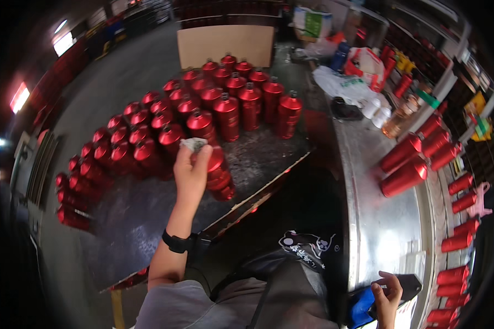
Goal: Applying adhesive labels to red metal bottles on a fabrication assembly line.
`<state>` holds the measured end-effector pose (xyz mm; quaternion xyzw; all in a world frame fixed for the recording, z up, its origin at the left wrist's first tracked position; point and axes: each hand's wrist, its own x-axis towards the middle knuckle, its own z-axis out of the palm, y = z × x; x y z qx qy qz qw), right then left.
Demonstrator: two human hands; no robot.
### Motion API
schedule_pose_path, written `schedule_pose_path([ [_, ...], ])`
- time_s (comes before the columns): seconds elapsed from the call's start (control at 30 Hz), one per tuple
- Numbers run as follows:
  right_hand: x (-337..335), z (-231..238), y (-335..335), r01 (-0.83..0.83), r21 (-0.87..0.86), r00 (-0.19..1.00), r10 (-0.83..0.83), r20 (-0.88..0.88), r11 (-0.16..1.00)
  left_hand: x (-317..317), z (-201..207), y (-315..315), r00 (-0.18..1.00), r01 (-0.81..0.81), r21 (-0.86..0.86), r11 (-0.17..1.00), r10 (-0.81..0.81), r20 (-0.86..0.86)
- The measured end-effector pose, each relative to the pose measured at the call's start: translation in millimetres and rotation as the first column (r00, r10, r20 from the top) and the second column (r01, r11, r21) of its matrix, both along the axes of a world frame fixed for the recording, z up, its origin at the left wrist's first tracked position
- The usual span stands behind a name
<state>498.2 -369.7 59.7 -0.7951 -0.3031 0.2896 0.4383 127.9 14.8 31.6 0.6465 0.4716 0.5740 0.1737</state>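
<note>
My left hand (190, 174) is closed in a pinch on a crumpled whitish cloth (195, 143), at the near edge of a group of red metal bottles. Just beside and partly behind these fingers is one red bottle (223, 183); its top is hidden by the hand and cloth, and I cannot tell whether it is held too. Low at the right, my right hand (388, 299) has its fingers apart with nothing seen in them. It is nearest to a blue object (362, 307) and a dark flat piece (410, 286) on the metal bench.
Many red bottles (225, 118) stand in rows on a dark worn table (142, 219), with a cardboard sheet (225, 48) behind. On the right, a shiny metal bench (376, 219) holds red bottles lying down (403, 176), plastic bags (343, 85) and a clear bottle (398, 118).
</note>
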Motion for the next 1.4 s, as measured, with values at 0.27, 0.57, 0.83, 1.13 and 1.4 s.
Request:
schedule_pose_path([
  [0.27,-14.0,19.9,43.8,-0.194,-0.116,0.973,0.206,0.106,0.974,-162.7,-20.3,-9.8,0.854,-0.52,0.042,0.853,0.519,0.02],
  [0.57,-6.3,3.3,51.4,-0.209,-0.116,0.963,0.225,0.148,0.971,-291.2,-41.7,23.2,0.543,-0.813,0.219,0.539,0.839,-0.05],
  [0.83,-6.9,-10.3,54.8,-0.242,-0.104,0.944,0.259,0.204,0.965,-341.0,-59.5,61.5,0.499,-0.826,0.256,0.502,0.863,-0.082],
  [1.13,-14.8,-13.9,51.8,-0.088,-0.182,0.987,0.11,0.114,0.979,-339.9,-70.3,76.6,0.643,-0.734,0.214,0.645,0.761,-0.09],
  [1.4,-15.6,-21.2,51.8,-0.155,-0.174,0.985,0.166,0.055,0.973,-353.3,-51.4,61.6,0.333,-0.792,0.489,0.367,0.93,-0.157],
])
